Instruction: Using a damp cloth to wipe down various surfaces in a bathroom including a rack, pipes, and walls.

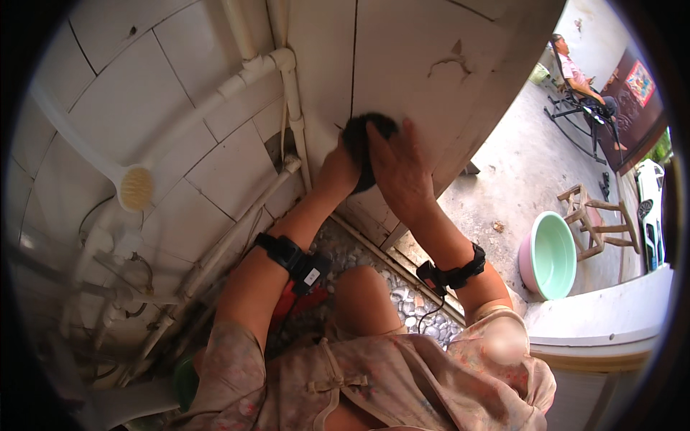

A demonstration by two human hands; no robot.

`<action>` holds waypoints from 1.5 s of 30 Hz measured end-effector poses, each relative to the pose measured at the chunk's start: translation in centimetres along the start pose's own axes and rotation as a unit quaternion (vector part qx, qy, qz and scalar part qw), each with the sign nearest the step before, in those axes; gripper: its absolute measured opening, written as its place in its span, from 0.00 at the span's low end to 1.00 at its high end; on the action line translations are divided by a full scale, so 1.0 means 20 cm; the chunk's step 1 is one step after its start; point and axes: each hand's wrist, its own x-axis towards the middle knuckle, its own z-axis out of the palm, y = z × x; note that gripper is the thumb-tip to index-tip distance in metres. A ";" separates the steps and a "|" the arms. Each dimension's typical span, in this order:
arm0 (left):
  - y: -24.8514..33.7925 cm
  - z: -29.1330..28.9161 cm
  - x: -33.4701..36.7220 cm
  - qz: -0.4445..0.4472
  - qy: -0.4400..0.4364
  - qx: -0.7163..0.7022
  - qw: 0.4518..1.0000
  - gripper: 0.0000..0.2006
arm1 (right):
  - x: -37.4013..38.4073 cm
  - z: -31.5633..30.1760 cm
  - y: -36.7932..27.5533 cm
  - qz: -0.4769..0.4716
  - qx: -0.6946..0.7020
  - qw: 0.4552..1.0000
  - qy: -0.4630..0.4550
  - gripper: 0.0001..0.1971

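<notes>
A dark, soft-looking bundle of cloth is between my two hands, close to the white tiled wall. My left hand is closed on its left side, with the fingers partly hidden by the cloth. Against its right side lies my right hand, fingers stretched out and apart, one of them across the cloth. Both wrists wear black straps with small boxes attached. Below my arms, my bare knee shows above the pebbled floor.
White pipes run along the tiled wall, and a long-handled white brush is at the left. On the right, beyond the wall edge, are a green-and-pink basin, a wooden stool and a person in a rocking chair.
</notes>
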 end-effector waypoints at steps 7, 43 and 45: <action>0.43 -0.06 -0.10 0.068 -0.097 -0.033 0.992 0.26 | -0.02 -0.32 0.20 0.042 -0.023 0.998 0.038 0.18; -0.28 -0.79 -0.58 -0.221 0.113 -0.591 0.767 0.15 | 0.34 -0.05 -0.77 0.331 0.800 0.500 -0.022 0.20; -0.26 -0.81 -0.59 -0.261 0.181 -0.539 0.780 0.15 | 0.25 0.10 -0.79 0.309 0.779 0.546 -0.015 0.25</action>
